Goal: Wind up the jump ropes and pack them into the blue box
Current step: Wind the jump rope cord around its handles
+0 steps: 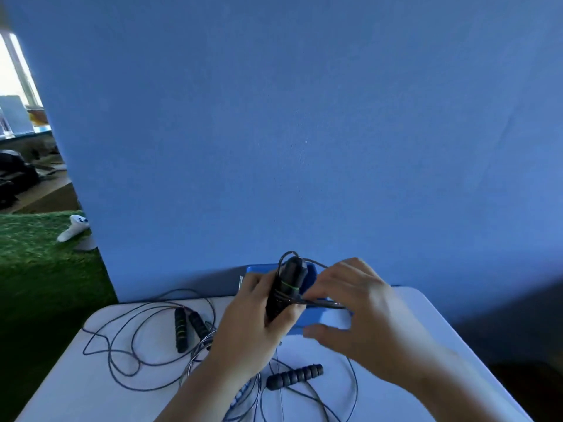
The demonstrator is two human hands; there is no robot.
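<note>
My left hand (249, 327) grips a pair of black jump-rope handles (286, 287) with a green ring, held upright above the table. Thin dark cord is wrapped round the handles. My right hand (359, 312) pinches that cord (323, 303) just right of the handles. The blue box (323, 321) lies behind and under both hands, mostly hidden. A second rope's two black handles with green rings (187, 328) lie at the left amid loose loops of cord (128, 345). Another ribbed black handle (294, 376) lies near the front with cord around it.
The white table (76, 391) has a rounded far-left corner and stands against a blue backdrop (304, 132). Green turf (36, 269) lies to the left with a white controller (73, 228) on it. Loose cord trails off the table's front edge.
</note>
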